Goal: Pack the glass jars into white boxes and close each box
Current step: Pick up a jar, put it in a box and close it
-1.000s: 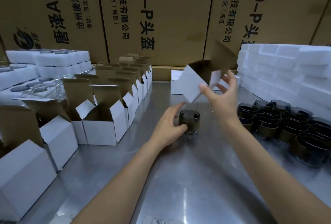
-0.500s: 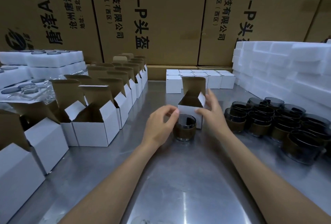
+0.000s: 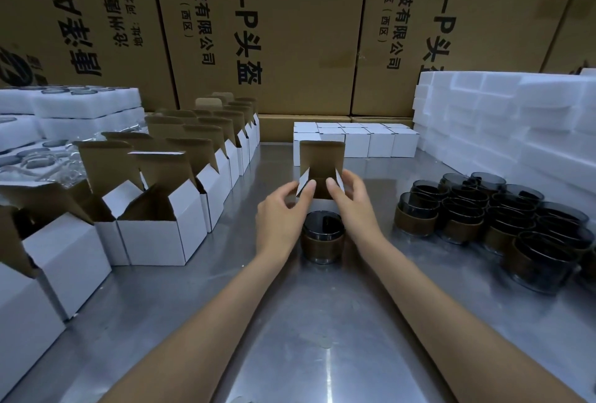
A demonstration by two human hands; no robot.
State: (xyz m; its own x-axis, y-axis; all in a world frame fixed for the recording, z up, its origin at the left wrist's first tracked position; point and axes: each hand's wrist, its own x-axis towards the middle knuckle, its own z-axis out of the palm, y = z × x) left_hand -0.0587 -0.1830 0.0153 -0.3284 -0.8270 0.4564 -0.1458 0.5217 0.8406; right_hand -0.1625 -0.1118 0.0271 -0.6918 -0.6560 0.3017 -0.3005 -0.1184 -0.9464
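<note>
One dark glass jar [image 3: 322, 238] with a brown band stands on the steel table [image 3: 322, 338] in front of me. Just behind it stands a small white box [image 3: 322, 161], its top open and its brown lid flap upright. My left hand [image 3: 283, 212] pinches the box's left side flap. My right hand [image 3: 350, 199] pinches the right side flap. Both hands sit above the jar and partly hide the box's front wall.
Rows of open white boxes [image 3: 161, 209] line the left side. Several dark jars [image 3: 483, 212] cluster at the right. Closed white boxes [image 3: 371, 141] stand at the back, white foam blocks [image 3: 516, 119] at the right, foam trays [image 3: 80, 106] at the left, tall cartons [image 3: 290, 32] behind.
The box went from tilted in the air in my right hand to standing behind the jar. My left hand left the jar and took the left flap; my right hand shifted to the right flap.
</note>
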